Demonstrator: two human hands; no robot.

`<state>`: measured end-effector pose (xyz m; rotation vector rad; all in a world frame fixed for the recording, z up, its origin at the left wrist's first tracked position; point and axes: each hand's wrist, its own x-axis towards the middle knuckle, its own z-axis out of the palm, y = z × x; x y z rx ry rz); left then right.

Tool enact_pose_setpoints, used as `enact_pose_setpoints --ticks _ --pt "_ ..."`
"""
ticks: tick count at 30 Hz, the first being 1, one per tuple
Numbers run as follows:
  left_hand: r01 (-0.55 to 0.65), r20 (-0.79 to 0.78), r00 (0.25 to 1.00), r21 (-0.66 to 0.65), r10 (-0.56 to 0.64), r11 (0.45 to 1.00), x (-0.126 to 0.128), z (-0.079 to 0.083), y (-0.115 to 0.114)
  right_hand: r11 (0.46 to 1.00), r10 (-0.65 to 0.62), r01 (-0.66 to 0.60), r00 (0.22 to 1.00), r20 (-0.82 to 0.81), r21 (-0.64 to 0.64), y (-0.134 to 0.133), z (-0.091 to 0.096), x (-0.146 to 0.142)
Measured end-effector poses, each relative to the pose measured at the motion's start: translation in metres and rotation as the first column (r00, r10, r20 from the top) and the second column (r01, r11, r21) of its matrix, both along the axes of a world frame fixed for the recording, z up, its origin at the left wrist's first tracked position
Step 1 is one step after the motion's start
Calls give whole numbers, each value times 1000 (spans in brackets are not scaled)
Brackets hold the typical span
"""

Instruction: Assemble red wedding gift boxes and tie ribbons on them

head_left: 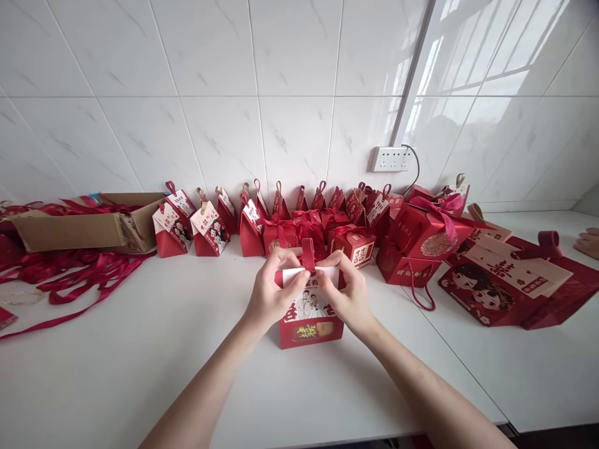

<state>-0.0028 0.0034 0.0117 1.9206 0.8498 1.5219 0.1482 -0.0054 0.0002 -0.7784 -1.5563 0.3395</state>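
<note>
A red and white gift box [311, 330] with a printed couple and a small window low on its front stands upright on the white table. Both hands grip its top edge. My left hand [279, 284] pinches the upper left corner, thumb on the front and fingers behind. On the upper right, my right hand [345, 288] closes the same way, its thumb close to the left one. Between the hands a red ribbon loop [307, 247] rises from the box top. The fingertips behind the box are hidden.
Behind stand several finished-looking red boxes [211, 229] in a row by the tiled wall. A cardboard box [70, 232] and loose red ribbons [93, 274] lie left. Larger red gift boxes [486, 293] stand right, near another person's hand [588, 242]. A power strip [391, 159] is on the wall.
</note>
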Motion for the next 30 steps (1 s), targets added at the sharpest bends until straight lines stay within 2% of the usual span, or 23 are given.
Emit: enact_pose_setpoints --ticks 4,14,19,22,25,28,30 --pt "0 -79 997 42 3 999 -1 4 -1 1000 2 -2 1000 -1 15 0 0 0" --pt "-39 -69 997 110 46 993 2 4 -2 1000 -1 1 1000 8 -1 1 -2 1" --pt "-72 -48 996 96 77 993 1 4 -1 985 168 -169 984 -64 -23 7 -12 6" --pt "-119 -10 993 92 121 989 -2 4 -1 959 251 -250 968 -16 -135 13 -21 11" --pt "-189 75 980 62 184 980 -5 1 1 898 355 -340 935 3 -280 19 -29 13" --pt "-208 154 967 6 205 978 -6 -7 8 813 383 -402 914 -134 -420 25 -32 11" --pt "-193 185 963 -27 195 981 -7 -15 15 785 307 -419 903 -301 -456 30 -33 9"
